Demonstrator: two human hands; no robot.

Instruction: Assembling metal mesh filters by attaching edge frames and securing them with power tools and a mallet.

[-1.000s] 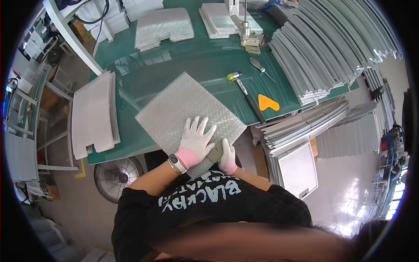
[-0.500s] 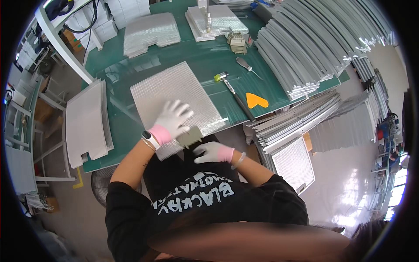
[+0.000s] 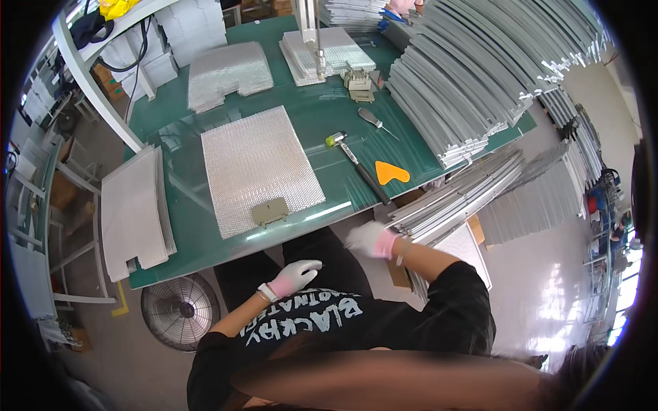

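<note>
One mesh sheet (image 3: pixel 260 161) is lying flat on the green table (image 3: pixel 171 130) near its front edge, and one olive plate (image 3: pixel 270 212) is resting on the sheet's near part. Two gloved hands are staying clear of both. The left hand (image 3: pixel 295 275) is hovering before the shirt, released, its fingers loosely bent. The right hand (image 3: pixel 370 240) is hanging just off the table edge, near the piled frames (image 3: pixel 459 192); it is blurring, so I cannot tell whether it is grasping anything.

Three tools are lying right of the sheet: one hammer (image 3: pixel 360 168), one screwdriver (image 3: pixel 370 118) and one orange scraper (image 3: pixel 391 172). Beyond them, one small group of olive pieces (image 3: pixel 359 83) is sitting, too overlapped for counting. Two sheet stacks, a left one (image 3: pixel 229 72) and a right one (image 3: pixel 329 51), are occupying the far side; a third stack (image 3: pixel 133 212) is standing along the left edge. One fan (image 3: pixel 181 312) is standing below.
</note>
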